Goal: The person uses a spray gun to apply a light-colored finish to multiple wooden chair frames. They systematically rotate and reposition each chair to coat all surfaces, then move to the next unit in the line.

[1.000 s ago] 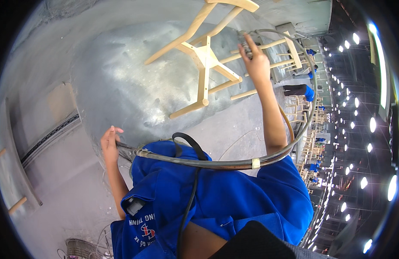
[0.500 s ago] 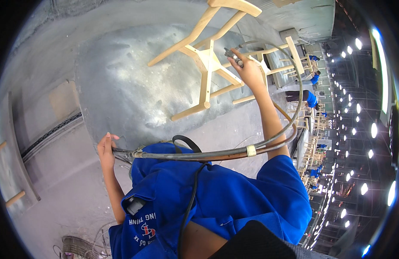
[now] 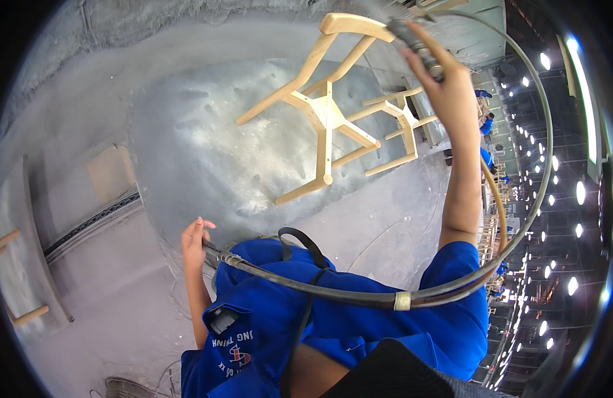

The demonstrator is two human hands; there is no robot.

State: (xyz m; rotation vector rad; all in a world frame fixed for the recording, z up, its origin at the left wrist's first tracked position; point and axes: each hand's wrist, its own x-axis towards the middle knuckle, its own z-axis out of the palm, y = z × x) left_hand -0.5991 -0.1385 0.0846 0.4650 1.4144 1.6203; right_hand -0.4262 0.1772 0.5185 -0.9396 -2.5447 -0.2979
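My right hand (image 3: 446, 79) is raised at the upper right, its fingers wrapped round a dark spray gun (image 3: 416, 50). The gun is beside the top rail of a pale wooden chair frame (image 3: 325, 109); whether they touch I cannot tell. A long grey hose (image 3: 542, 152) loops from the gun past my right arm and across my front. On the left, my left hand (image 3: 196, 239) is closed about the hose near my waist, with a fingertip sticking out. The chair frame has no seat panel and appears tilted sideways in view.
A second wooden chair frame (image 3: 405, 123) stands just beyond the first. Behind them is a grey, dusty panel (image 3: 187, 126). A curved board (image 3: 38, 232) lies along the left edge. Farther right, several people in blue work beneath rows of lights.
My right hand has moved up and right with the spray gun, from beside the seat frame to the chair's top rail. The hose loop has swung outward.
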